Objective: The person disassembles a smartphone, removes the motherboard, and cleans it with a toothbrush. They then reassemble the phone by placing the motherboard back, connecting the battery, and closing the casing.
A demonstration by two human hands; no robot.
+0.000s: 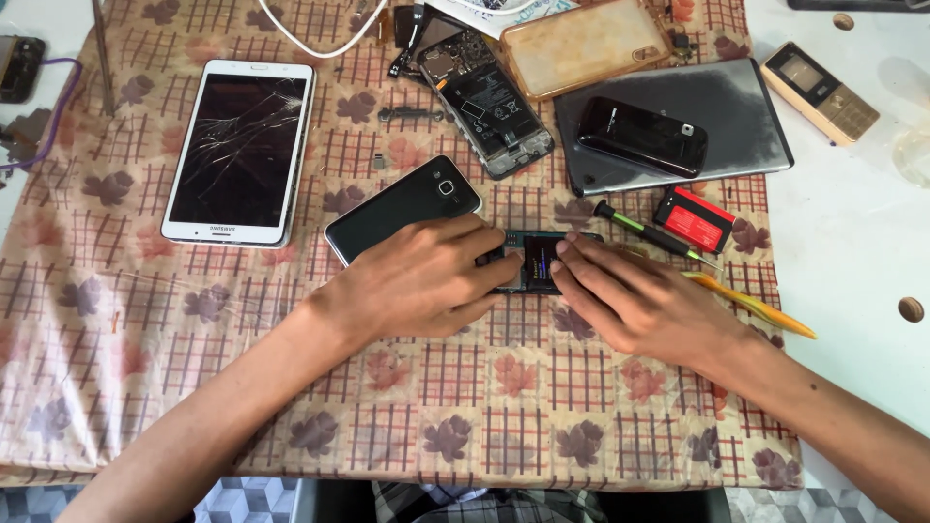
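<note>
While your left hand [421,281] clamps the small opened phone [531,263] at table centre, your right hand [635,300] presses fingertips on its battery; seating it looks underway. Next, press evenly. Screwdriver [651,232] lies at two o'clock.

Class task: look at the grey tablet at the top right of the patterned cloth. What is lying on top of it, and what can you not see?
A small black phone lies on the grey tablet, and a clear amber case overlaps its upper left corner. The tablet surface beneath them is hidden.

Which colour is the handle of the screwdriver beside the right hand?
Black with a green band, seen in the head view: screwdriver, right hand.
</note>
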